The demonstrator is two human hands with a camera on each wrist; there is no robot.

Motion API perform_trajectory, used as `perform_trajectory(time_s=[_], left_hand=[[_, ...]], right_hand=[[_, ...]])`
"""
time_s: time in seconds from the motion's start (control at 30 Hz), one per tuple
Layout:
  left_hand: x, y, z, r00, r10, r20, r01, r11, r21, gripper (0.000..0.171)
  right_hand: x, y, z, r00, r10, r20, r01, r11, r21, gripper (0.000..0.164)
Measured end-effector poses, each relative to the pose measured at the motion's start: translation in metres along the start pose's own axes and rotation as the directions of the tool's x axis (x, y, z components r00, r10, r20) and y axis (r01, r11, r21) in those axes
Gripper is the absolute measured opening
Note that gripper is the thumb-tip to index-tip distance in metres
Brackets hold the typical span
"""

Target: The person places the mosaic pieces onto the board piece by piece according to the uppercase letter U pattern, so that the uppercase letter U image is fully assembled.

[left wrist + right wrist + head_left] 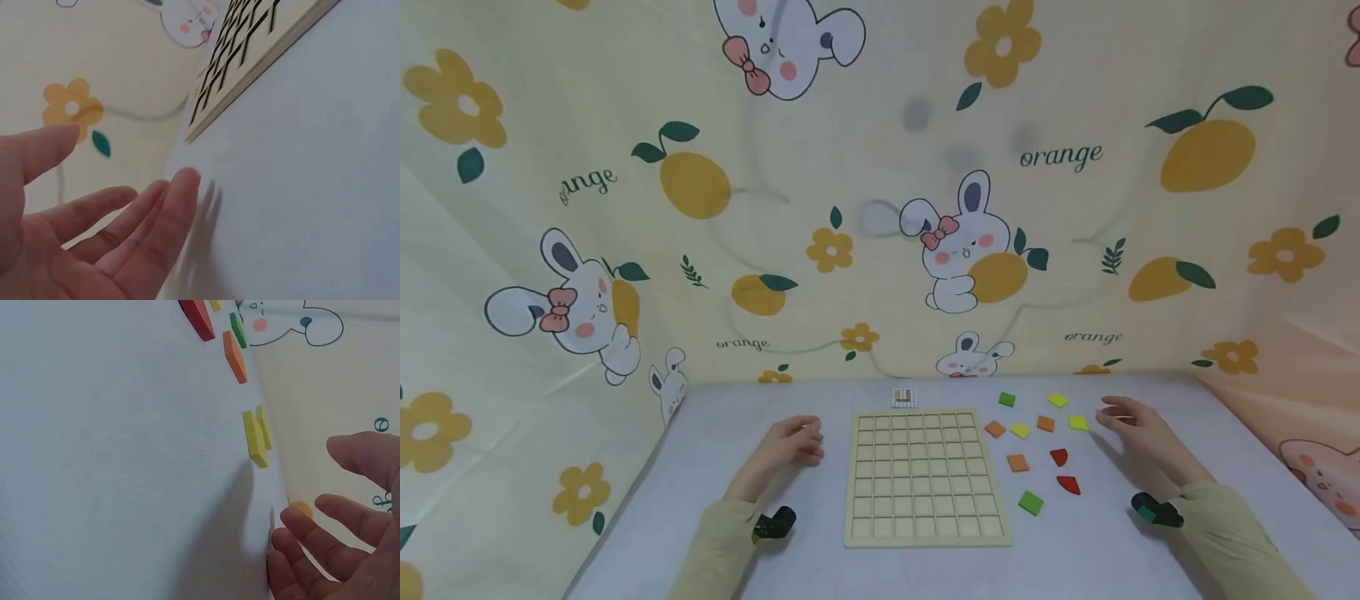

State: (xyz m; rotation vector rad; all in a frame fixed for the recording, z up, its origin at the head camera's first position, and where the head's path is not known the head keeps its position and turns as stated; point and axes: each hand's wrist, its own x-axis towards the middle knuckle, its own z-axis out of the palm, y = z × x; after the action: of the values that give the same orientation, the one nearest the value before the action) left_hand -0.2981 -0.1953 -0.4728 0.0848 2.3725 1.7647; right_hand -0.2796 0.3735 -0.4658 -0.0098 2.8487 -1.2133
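A pale wooden grid board (922, 479) with bare square cells lies mid-table. To its left my left hand (793, 442) hovers over the table, fingers loosely bent and holding nothing; the left wrist view shows thumb and fingers (178, 212) apart. My right hand (1138, 425) is off to the right, its relaxed fingers empty, nearest to a yellow tile (1078, 423). Between board and right hand lie loose pieces: orange tiles (1018, 462), green tiles (1031, 502), more yellow ones (255, 439) and two red rounded-edge pieces (1069, 485).
A small printed card (905, 397) lies just behind the board. Behind the white table (805, 558) hangs a patterned cloth (865, 292) with rabbits and oranges, and it also runs along both sides. Each wrist carries a black camera (775, 523).
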Motion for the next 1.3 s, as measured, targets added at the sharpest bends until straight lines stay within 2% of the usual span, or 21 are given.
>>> perform_trajectory(time_s=[0.17,0.4,0.57,0.73,1.03,1.3], left_hand=[[-0.007,-0.001,0.013,0.996,-0.015,0.083,0.014,1.0,0.008,0.05],[-0.012,0.001,0.028,0.991,-0.039,0.126,0.037,0.999,0.021,0.053],[-0.014,0.002,0.035,0.992,-0.061,0.109,0.054,0.997,0.061,0.054],[-0.012,0.0,0.038,0.994,-0.041,0.097,0.035,0.997,0.066,0.054],[-0.006,-0.005,0.049,0.999,-0.009,0.031,0.005,0.992,0.123,0.05],[-0.005,-0.005,0.052,1.0,-0.015,-0.003,0.016,0.989,0.148,0.048]], right_hand=[[0.003,0.0,0.006,1.0,0.002,-0.004,-0.002,1.0,0.001,0.066],[0.008,0.0,0.01,0.999,0.003,0.033,-0.004,1.0,0.017,0.066],[0.011,-0.001,0.012,0.998,-0.029,0.062,0.029,1.0,0.002,0.061],[0.015,-0.001,0.014,0.996,-0.06,0.067,0.062,0.998,-0.02,0.058],[0.022,0.002,0.016,0.997,-0.032,0.07,0.037,0.997,-0.067,0.053],[0.025,0.002,0.016,0.996,-0.019,0.09,0.026,0.997,-0.075,0.049]])
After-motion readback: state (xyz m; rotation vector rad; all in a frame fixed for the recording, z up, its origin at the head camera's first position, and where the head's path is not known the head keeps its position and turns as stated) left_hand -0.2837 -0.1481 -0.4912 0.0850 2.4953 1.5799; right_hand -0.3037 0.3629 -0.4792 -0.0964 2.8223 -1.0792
